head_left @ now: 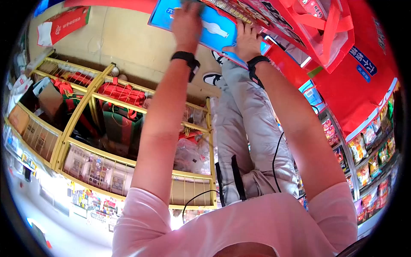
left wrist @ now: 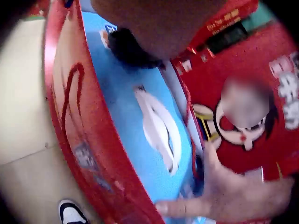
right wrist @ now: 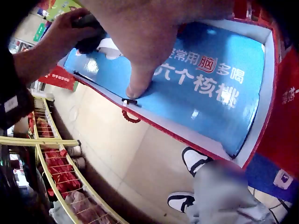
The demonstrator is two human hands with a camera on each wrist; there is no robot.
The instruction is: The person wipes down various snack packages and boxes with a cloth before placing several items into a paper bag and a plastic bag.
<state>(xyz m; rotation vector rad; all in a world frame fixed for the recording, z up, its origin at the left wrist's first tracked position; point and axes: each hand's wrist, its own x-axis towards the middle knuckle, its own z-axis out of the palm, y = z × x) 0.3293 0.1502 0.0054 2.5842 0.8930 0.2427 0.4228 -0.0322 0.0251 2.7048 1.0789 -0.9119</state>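
A blue carton (right wrist: pixel 210 112) with white lettering and a white plastic carry handle (left wrist: pixel 156 126) sits inside a red gift bag (left wrist: pixel 107 163) with a thin red cord handle (right wrist: pixel 130 116). My left hand (head_left: pixel 186 28) grips a dark, cloth-like bundle (left wrist: pixel 133 49) against the carton's top, near one end. It is blurred in the head view. My right hand (head_left: pixel 247 42) rests on the carton with its fingers spread; in the right wrist view its straight thumb (right wrist: pixel 139 86) presses near the carton's long edge.
Yellow wire racks (head_left: pixel 113 70) with red packages stand on the left. Large red gift packs (head_left: pixel 359 85) rise on the right, above shelves of bagged snacks (head_left: pixel 370 167). A red carton (head_left: pixel 68 25) lies at the far left. My shoes (right wrist: pixel 194 158) are on the tiled floor beside the bag.
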